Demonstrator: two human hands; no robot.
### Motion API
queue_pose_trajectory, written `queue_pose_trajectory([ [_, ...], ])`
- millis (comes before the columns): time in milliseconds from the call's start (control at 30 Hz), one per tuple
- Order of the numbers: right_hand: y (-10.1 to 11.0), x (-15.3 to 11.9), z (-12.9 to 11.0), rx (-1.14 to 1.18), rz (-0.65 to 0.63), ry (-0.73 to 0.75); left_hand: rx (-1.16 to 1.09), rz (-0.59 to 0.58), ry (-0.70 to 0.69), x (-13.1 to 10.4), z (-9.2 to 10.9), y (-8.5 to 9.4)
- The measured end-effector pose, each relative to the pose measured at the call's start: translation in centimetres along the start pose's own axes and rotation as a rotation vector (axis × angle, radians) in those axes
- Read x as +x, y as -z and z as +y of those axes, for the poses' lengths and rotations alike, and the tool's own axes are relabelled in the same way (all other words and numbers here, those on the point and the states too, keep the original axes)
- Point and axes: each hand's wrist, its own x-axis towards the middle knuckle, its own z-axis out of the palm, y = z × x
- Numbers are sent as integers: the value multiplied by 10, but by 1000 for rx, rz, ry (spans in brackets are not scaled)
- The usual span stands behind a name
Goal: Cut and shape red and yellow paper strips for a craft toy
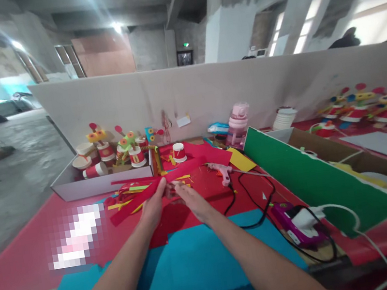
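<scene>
My left hand [155, 202] is closed, its thumb pressed on a strip of red paper [125, 212] that slants down to the left. Close beside it, my right hand [189, 197] has its fingers bent together near the strip; what they hold, if anything, is too blurred to make out. Behind my hands, a red and white paper cup [179, 152] stands upside down by larger red paper. A pink glue gun [224, 173] lies to the right of my hands, its black cord trailing toward me. Yellow and green paper scraps [139, 189] are scattered by my left hand.
A white box [102, 185] with paper-cup figures stands at the back left. A green-sided box [316, 177] lies along the right. A purple power strip [296, 226] with cords sits at front right. Blue sheet [188, 278] covers the near edge; a white partition [193, 96] rises behind.
</scene>
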Motion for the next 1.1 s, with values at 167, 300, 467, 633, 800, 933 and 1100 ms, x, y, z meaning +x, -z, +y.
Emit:
queue_pose_trajectory([
  [167, -13, -1, 4, 28, 128, 111, 97, -174, -18, -9, -6, -6],
  [300, 2, 4, -7, 100, 219, 152, 122, -172, 78, -6, -18, -4],
  [467, 40, 11, -27, 184, 511, 245, -99, -56, -28, 1, -21, -4],
  [633, 59, 15, -32, 211, 631, 289, -60, -128, -63, 8, -22, 3],
  [800, 40, 10, -30, 239, 483, 174, 71, -95, -127, 8, -27, 1],
  [933, 28, 3, -32, 292, 235, 117, 87, -59, -142, 9, -29, 2],
  [1100, 31, 6, -22, 125, 362, 174, 144, -191, -124, 9, -26, 6],
])
